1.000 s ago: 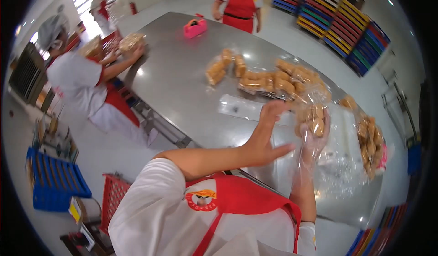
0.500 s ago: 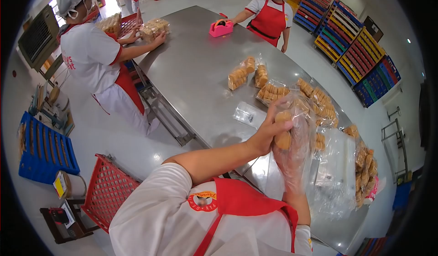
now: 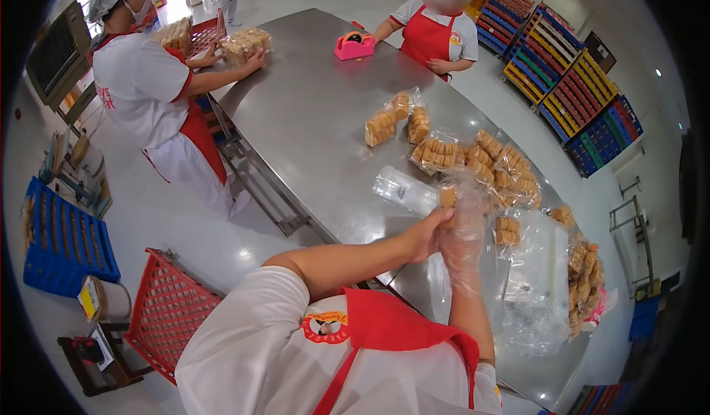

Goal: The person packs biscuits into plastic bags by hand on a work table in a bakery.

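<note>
My left hand (image 3: pixel 427 236), bare, is closed on the near edge of a clear plastic bag of round biscuits (image 3: pixel 448 195). Against the other side of this bag is my right hand (image 3: pixel 464 241), wrapped in a clear plastic glove. Its fingers are curled at the bag; glare on the plastic hides whether they are inside it or around it. Just beyond lie several filled biscuit packs (image 3: pixel 438 153). A flat pile of empty clear bags (image 3: pixel 534 267) is to the right of my gloved hand, with a short row of biscuits (image 3: pixel 508 230) beside it.
Loose biscuits (image 3: pixel 584 282) are heaped at the steel table's (image 3: pixel 296 119) right edge. A pink tape dispenser (image 3: pixel 355 46) stands at the far end near a person in a red apron (image 3: pixel 427 39). Another person (image 3: pixel 144 89) handles packs at left. A red crate (image 3: pixel 174 304) is beside me.
Both my hands have come lower and closer to the table with the bag, turning it slightly. The person at the far end has bent one arm across the apron.
</note>
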The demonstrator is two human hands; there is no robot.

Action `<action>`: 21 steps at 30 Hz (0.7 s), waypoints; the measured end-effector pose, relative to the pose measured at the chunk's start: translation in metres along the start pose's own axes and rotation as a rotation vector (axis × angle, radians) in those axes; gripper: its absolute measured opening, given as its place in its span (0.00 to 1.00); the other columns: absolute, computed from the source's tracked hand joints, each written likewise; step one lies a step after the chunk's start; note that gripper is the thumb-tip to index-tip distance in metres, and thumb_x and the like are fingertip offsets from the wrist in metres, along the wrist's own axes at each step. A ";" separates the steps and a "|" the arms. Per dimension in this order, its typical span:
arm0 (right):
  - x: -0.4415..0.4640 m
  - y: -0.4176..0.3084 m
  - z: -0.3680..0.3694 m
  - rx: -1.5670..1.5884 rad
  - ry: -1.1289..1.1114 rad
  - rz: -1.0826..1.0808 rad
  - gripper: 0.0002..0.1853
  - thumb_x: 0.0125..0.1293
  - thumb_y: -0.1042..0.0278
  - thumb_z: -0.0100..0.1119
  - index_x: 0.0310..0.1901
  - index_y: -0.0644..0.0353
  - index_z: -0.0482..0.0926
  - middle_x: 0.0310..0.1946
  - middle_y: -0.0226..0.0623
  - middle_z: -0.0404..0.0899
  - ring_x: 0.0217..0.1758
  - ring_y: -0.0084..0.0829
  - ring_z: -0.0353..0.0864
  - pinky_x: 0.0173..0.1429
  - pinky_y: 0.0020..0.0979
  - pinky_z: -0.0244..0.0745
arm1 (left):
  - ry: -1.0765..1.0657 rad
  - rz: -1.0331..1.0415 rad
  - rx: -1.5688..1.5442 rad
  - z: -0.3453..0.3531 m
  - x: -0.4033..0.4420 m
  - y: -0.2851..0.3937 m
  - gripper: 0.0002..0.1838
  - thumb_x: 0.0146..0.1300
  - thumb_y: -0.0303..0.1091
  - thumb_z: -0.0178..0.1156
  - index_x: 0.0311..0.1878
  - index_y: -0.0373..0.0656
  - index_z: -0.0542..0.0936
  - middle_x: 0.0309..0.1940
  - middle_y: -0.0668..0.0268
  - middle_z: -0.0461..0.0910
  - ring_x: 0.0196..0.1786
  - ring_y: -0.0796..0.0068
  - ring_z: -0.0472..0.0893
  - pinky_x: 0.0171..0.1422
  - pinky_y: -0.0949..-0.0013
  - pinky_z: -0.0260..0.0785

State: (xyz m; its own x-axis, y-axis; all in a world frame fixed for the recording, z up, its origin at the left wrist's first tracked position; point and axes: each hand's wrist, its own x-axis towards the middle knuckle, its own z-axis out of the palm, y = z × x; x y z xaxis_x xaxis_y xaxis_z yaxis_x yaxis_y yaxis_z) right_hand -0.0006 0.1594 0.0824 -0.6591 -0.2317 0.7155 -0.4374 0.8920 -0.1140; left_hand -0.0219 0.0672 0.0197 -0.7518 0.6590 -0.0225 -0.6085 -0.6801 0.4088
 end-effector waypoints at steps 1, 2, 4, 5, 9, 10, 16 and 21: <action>-0.012 0.009 0.004 -0.066 -0.044 0.002 0.36 0.49 0.77 0.68 0.65 0.62 0.70 0.58 0.50 0.76 0.61 0.55 0.75 0.64 0.49 0.70 | 0.056 -0.162 0.051 -0.015 -0.006 -0.005 0.21 0.71 0.42 0.55 0.63 0.47 0.70 0.55 0.62 0.77 0.59 0.66 0.78 0.64 0.58 0.72; -0.030 0.027 0.016 -0.109 -0.102 0.005 0.35 0.51 0.75 0.67 0.64 0.61 0.71 0.58 0.48 0.76 0.63 0.54 0.74 0.65 0.49 0.69 | 0.111 -0.325 0.103 -0.032 -0.010 -0.013 0.18 0.73 0.41 0.54 0.61 0.46 0.71 0.54 0.60 0.79 0.57 0.66 0.80 0.63 0.56 0.74; -0.066 0.056 0.041 -0.190 -0.218 0.015 0.32 0.54 0.72 0.65 0.63 0.59 0.72 0.59 0.44 0.76 0.65 0.51 0.73 0.66 0.49 0.68 | -0.060 -0.525 0.135 -0.092 -0.010 -0.052 0.15 0.72 0.37 0.55 0.58 0.43 0.72 0.52 0.56 0.79 0.54 0.61 0.83 0.56 0.54 0.79; -0.074 0.055 0.044 -0.236 -0.287 0.008 0.29 0.56 0.71 0.62 0.63 0.58 0.72 0.60 0.42 0.76 0.66 0.49 0.72 0.66 0.49 0.68 | -0.034 -0.549 0.162 -0.095 -0.019 -0.062 0.15 0.71 0.36 0.55 0.57 0.42 0.72 0.51 0.55 0.80 0.52 0.59 0.83 0.54 0.55 0.79; -0.089 0.054 0.058 -0.339 -0.360 -0.025 0.22 0.63 0.64 0.56 0.60 0.55 0.75 0.60 0.39 0.75 0.66 0.46 0.73 0.61 0.52 0.71 | 0.085 -0.619 0.290 -0.088 -0.031 -0.065 0.13 0.69 0.30 0.55 0.54 0.37 0.71 0.49 0.51 0.80 0.49 0.56 0.85 0.50 0.56 0.81; -0.092 0.053 0.059 -0.341 -0.330 -0.032 0.21 0.64 0.62 0.55 0.59 0.54 0.75 0.60 0.40 0.75 0.65 0.46 0.74 0.59 0.53 0.72 | 0.122 -0.633 0.326 -0.081 -0.032 -0.062 0.13 0.69 0.29 0.55 0.54 0.36 0.71 0.49 0.51 0.80 0.49 0.57 0.85 0.50 0.57 0.81; -0.088 0.049 0.063 -0.345 -0.374 0.055 0.22 0.63 0.62 0.53 0.60 0.49 0.75 0.61 0.31 0.73 0.68 0.40 0.68 0.62 0.48 0.67 | 0.237 -0.649 0.517 -0.067 -0.025 -0.070 0.13 0.67 0.32 0.56 0.50 0.34 0.73 0.39 0.53 0.82 0.39 0.61 0.86 0.34 0.68 0.79; -0.080 0.054 0.060 -0.261 -0.356 0.062 0.21 0.61 0.63 0.56 0.57 0.50 0.77 0.58 0.32 0.74 0.64 0.39 0.71 0.59 0.49 0.68 | 0.295 -0.641 0.624 -0.056 -0.027 -0.063 0.11 0.66 0.32 0.57 0.46 0.34 0.75 0.34 0.55 0.81 0.31 0.64 0.85 0.24 0.70 0.72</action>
State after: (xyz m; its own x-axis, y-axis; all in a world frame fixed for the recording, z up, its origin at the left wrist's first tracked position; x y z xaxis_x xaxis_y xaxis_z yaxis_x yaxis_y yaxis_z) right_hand -0.0077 0.2031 -0.0225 -0.8687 -0.2535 0.4256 -0.2515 0.9659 0.0619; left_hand 0.0227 0.0738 -0.0563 -0.4071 0.6821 -0.6075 -0.7462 0.1352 0.6518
